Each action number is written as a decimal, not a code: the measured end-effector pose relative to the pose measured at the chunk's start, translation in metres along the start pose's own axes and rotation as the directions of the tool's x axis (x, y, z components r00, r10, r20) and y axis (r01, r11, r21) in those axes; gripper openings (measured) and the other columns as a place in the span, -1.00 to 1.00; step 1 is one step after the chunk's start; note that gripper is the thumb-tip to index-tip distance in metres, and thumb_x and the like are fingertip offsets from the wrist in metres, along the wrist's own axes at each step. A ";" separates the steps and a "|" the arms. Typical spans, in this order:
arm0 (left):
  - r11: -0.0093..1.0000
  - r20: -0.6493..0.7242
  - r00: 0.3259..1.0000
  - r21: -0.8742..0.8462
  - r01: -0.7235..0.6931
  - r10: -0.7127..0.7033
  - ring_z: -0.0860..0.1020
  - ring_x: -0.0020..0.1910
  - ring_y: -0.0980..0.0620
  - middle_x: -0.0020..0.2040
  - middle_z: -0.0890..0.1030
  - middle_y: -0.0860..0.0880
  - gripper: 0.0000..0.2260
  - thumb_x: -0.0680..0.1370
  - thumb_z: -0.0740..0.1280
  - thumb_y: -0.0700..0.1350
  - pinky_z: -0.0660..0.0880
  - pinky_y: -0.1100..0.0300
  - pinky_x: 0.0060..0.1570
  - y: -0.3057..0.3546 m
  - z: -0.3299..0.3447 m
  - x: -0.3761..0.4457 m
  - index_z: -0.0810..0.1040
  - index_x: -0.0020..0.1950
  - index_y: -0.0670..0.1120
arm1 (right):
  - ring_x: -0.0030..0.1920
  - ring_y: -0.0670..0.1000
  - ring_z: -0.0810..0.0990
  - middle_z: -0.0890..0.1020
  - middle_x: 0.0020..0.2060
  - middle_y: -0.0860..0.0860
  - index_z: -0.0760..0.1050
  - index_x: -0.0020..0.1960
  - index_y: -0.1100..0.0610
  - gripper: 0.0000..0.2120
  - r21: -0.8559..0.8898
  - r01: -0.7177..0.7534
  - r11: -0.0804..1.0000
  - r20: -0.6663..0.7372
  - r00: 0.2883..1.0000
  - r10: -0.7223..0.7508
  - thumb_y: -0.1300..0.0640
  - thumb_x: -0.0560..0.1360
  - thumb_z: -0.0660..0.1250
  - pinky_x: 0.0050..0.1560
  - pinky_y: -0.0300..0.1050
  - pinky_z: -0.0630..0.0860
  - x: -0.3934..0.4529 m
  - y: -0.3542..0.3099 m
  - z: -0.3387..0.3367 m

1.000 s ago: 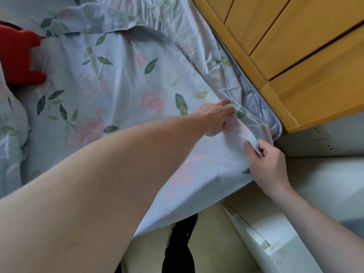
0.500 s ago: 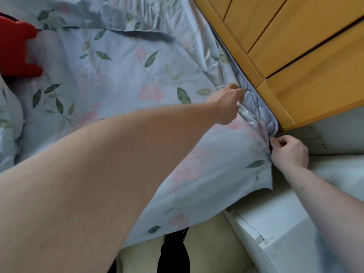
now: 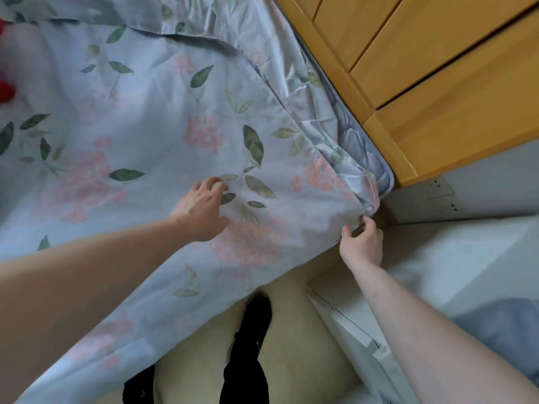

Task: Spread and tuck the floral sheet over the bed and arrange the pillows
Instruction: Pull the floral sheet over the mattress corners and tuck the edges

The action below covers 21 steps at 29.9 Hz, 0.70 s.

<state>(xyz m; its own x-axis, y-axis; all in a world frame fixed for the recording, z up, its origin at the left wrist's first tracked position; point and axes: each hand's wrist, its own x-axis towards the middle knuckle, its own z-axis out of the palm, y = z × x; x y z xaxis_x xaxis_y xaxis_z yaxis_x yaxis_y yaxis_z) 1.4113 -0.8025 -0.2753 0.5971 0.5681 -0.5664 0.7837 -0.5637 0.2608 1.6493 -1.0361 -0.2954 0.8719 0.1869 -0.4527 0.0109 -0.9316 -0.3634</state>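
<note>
The pale blue floral sheet (image 3: 163,118) covers the bed and hangs over its near edge. My left hand (image 3: 202,209) rests on top of the sheet with its fingers spread and slightly bent, holding nothing. My right hand (image 3: 363,243) pinches the sheet's edge at the bed corner, just below the exposed quilted mattress corner (image 3: 361,147). A second fold of the same floral fabric (image 3: 180,13) lies bunched across the top. No pillow is clearly in view.
A wooden cabinet (image 3: 423,68) stands tight against the bed's right side. A white unit (image 3: 437,258) sits at the right, with a wall socket (image 3: 439,188) above it. A red object (image 3: 5,88) lies at the left edge. My dark-clad legs (image 3: 248,345) stand on yellowish floor.
My left hand let go of the sheet at the mattress corner and moved left and nearer, onto the flat sheet. My right hand stayed at the corner, lower, still pinching the edge.
</note>
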 end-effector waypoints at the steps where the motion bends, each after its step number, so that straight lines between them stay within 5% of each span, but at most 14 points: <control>1: 1.000 -0.008 1.000 -0.003 0.004 -0.004 0.30 0.44 -0.20 0.54 0.23 -0.07 -0.32 0.51 0.41 0.07 0.39 -0.07 0.38 -0.003 0.002 0.001 0.23 0.55 -0.06 | 0.23 0.21 0.53 0.48 0.30 0.10 0.43 0.35 0.01 -0.62 -0.018 0.001 1.000 0.006 1.000 -0.001 -0.04 0.58 0.34 0.19 0.06 0.48 0.008 -0.002 -0.001; 5: 1.000 -0.014 1.000 -0.021 0.003 -0.003 0.30 0.44 -0.22 0.54 0.23 -0.08 -0.33 0.52 0.41 0.06 0.38 -0.07 0.39 -0.004 0.003 0.004 0.24 0.55 -0.06 | 0.07 0.18 0.59 0.65 0.06 0.08 0.55 -0.03 0.02 -0.89 -0.065 0.032 0.997 0.055 0.998 -0.028 -0.01 0.59 0.34 0.00 -0.05 0.49 0.030 -0.006 -0.018; 11: 0.997 -0.020 0.999 -0.068 -0.029 0.028 0.30 0.45 -0.19 0.55 0.21 -0.06 -0.37 0.53 0.38 0.03 0.39 -0.04 0.38 0.019 -0.006 0.011 0.23 0.55 -0.03 | 0.08 0.05 0.58 0.59 0.08 -0.07 0.49 0.20 -0.02 -0.70 -0.070 0.150 0.986 0.159 0.978 -0.137 -0.04 0.52 0.43 0.14 0.03 0.54 0.037 -0.010 -0.037; 16: 0.996 -0.022 0.998 -0.066 -0.056 0.055 0.29 0.45 -0.17 0.56 0.19 -0.06 -0.36 0.53 0.36 0.02 0.42 -0.07 0.35 0.035 -0.015 0.018 0.22 0.56 -0.02 | 0.00 0.10 0.57 0.55 0.04 -0.07 0.37 0.13 -0.01 -0.71 -0.122 0.133 0.984 0.124 0.985 -0.118 0.00 0.52 0.43 -0.04 -0.03 0.49 0.043 -0.010 -0.037; 21: 0.997 -0.016 0.998 -0.049 -0.064 0.063 0.29 0.43 -0.17 0.57 0.17 -0.07 -0.37 0.54 0.36 -0.01 0.42 -0.06 0.34 0.041 -0.020 0.022 0.21 0.55 -0.07 | -0.13 0.08 0.67 0.63 -0.16 -0.11 0.54 -0.01 -0.04 -0.97 -0.075 0.224 0.972 0.143 0.967 -0.212 0.04 0.56 0.38 -0.02 0.10 0.64 0.054 -0.006 -0.048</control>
<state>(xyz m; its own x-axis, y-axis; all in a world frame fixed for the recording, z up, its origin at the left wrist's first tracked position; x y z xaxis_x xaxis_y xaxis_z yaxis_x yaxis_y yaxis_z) 1.4604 -0.8010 -0.2617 0.6482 0.5407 -0.5361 0.7513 -0.5687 0.3348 1.7204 -1.0356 -0.2787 0.7703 0.4231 -0.4771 0.2429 -0.8865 -0.3939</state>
